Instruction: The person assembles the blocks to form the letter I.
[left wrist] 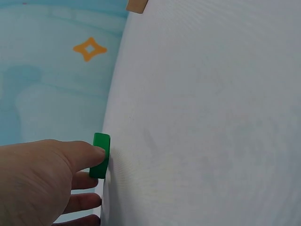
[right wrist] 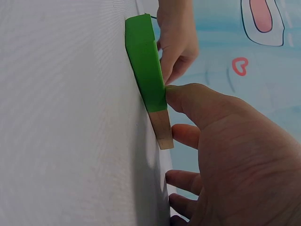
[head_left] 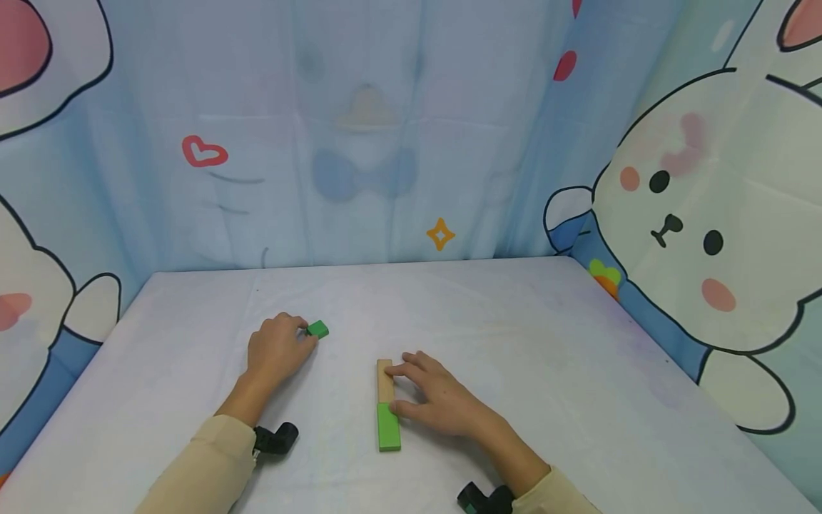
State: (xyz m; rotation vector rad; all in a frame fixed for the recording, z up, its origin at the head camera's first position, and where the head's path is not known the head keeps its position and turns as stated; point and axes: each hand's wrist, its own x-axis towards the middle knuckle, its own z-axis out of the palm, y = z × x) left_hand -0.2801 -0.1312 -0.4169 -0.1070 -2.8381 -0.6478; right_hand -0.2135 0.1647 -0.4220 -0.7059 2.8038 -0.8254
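Observation:
My left hand (head_left: 277,348) pinches a small green block (head_left: 317,329) at the left-middle of the table. In the left wrist view, the thumb presses the face of this green block (left wrist: 100,155). A longer green block (head_left: 388,428) and a plain wooden block (head_left: 384,382) lie end to end in one line. Beside that line rests my right hand (head_left: 444,398), its fingers loosely extended. Seen from the right wrist, the thumb touches the side of the long green block (right wrist: 145,63), and a fingertip meets the wooden block (right wrist: 162,129).
A white cloth covers the table (head_left: 546,343). Behind it hangs a light-blue curtain (head_left: 257,207) printed with cartoon figures. Black wrist cameras sit on the left wrist (head_left: 276,438) and the right wrist (head_left: 486,498), low over the cloth.

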